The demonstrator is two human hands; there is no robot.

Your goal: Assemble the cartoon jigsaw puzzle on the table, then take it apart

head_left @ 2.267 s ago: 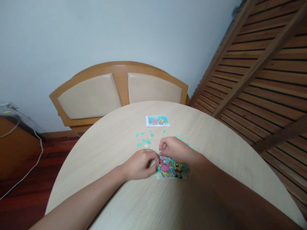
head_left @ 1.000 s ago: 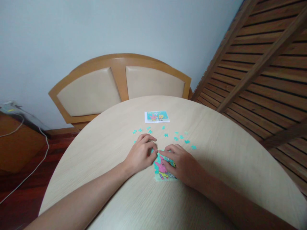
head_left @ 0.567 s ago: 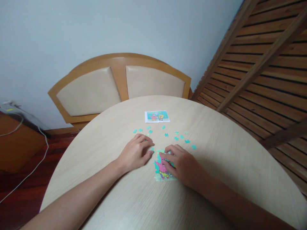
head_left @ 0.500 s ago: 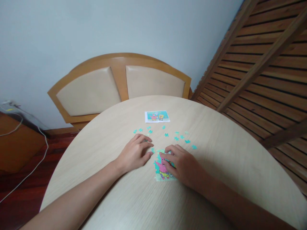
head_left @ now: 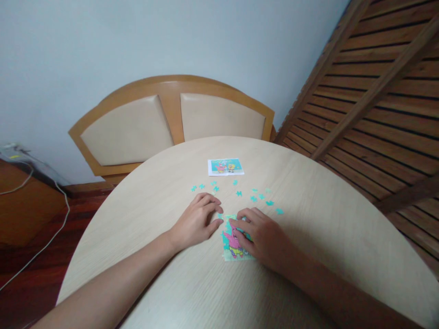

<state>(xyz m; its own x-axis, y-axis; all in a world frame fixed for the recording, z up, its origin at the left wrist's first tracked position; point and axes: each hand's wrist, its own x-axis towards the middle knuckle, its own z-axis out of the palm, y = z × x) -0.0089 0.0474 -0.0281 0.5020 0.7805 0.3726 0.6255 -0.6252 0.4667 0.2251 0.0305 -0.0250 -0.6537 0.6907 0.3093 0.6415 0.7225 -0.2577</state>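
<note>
A partly assembled jigsaw puzzle [head_left: 232, 245] with a pink starfish figure lies flat on the table [head_left: 178, 283] in front of me. My right hand [head_left: 262, 235] rests on its right side with bent, parted fingers and covers that part. Just left of the puzzle is my left hand [head_left: 199, 219], its thumb and fingers curved and apart. A small teal puzzle piece [head_left: 220, 216] sits at the left fingertips, by the puzzle's upper left corner. Whether the fingers touch it I cannot tell.
Several loose teal pieces [head_left: 239, 193] are scattered beyond both hands. Farther back lies a printed picture card [head_left: 226, 167] with the starfish and a yellow figure. A padded wooden headboard-like panel [head_left: 177, 109] stands behind the table, and wooden slats [head_left: 377, 91] rise at the right.
My left hand has shifted slightly right, its fingertips coming closer to the loose piece beside the puzzle. My right hand stays on the puzzle. The view has moved a little.
</note>
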